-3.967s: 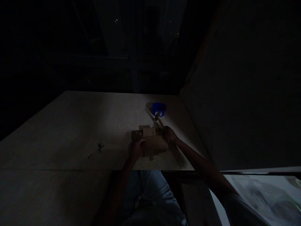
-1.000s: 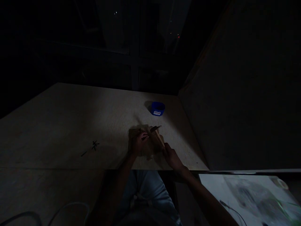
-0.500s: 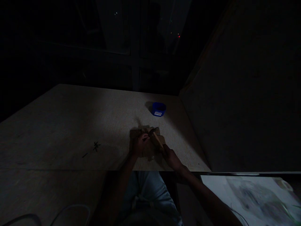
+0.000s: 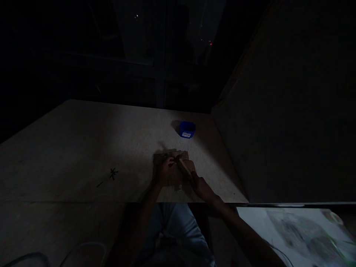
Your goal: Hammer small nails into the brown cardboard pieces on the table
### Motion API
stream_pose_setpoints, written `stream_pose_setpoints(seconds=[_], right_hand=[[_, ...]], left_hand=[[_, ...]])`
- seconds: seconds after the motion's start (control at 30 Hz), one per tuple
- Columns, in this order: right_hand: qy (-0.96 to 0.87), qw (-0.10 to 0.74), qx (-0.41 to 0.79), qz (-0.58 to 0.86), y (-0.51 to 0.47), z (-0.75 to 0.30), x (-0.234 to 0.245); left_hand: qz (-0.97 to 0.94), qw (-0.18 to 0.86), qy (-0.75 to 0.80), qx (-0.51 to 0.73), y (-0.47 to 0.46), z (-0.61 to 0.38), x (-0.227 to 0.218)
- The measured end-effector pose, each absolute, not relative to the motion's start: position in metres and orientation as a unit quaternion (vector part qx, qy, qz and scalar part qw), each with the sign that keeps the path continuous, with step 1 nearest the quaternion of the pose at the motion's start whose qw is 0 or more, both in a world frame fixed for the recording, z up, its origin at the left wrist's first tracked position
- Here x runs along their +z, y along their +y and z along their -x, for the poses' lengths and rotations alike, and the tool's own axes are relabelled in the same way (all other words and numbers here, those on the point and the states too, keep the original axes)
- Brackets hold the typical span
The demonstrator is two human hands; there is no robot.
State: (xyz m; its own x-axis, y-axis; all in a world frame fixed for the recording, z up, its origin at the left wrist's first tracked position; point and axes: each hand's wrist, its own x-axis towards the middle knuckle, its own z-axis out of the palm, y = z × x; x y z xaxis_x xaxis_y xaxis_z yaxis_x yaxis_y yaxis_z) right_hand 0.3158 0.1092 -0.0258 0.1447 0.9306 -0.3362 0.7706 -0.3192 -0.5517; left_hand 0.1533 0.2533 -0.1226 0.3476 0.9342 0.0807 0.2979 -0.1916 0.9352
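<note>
My right hand point(image 4: 202, 187) is wrapped round the wooden handle of a hammer point(image 4: 184, 166). The dark hammer head is at my left fingertips, over a brown board-like piece point(image 4: 174, 178) on the table. My left hand point(image 4: 166, 168) rests on that piece with thumb and fingers drawn together. Whatever they pinch is too dark and small to make out. Off to the left lie several thin dark pieces that look like nails point(image 4: 112, 173), one of them apart from the cluster.
A blue container point(image 4: 187, 129) with a white label stands beyond the board. On the right rises a dark upright panel point(image 4: 283, 122). The pale table point(image 4: 111, 137) ends at its near edge above my legs. A cable point(image 4: 89, 244) loops at the lower left.
The hammer head has come down slightly and to the left, closer to my left fingertips. My left hand stays in nearly the same place.
</note>
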Motion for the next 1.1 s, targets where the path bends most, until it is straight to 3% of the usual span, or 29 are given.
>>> stream_pose_setpoints(seconds=[0.1,0.53,0.83,1.1], right_hand=[[-0.575,0.141,0.337,0.732,0.11,-0.321,-0.028],[-0.478,0.47,0.384,0.635,0.117,-0.306,-0.053],[-0.404,0.521,0.389,0.644,0.13,-0.302,-0.063],[-0.35,0.517,0.409,0.665,0.105,-0.3,-0.058]], left_hand=[[-0.689,0.451,0.445,0.352,0.253,-0.153,-0.123],[-0.733,0.405,0.419,0.351,0.252,-0.151,-0.121],[-0.746,0.395,0.393,0.364,0.253,-0.134,-0.108],[-0.638,0.257,0.524,0.501,0.254,-0.049,-0.095]])
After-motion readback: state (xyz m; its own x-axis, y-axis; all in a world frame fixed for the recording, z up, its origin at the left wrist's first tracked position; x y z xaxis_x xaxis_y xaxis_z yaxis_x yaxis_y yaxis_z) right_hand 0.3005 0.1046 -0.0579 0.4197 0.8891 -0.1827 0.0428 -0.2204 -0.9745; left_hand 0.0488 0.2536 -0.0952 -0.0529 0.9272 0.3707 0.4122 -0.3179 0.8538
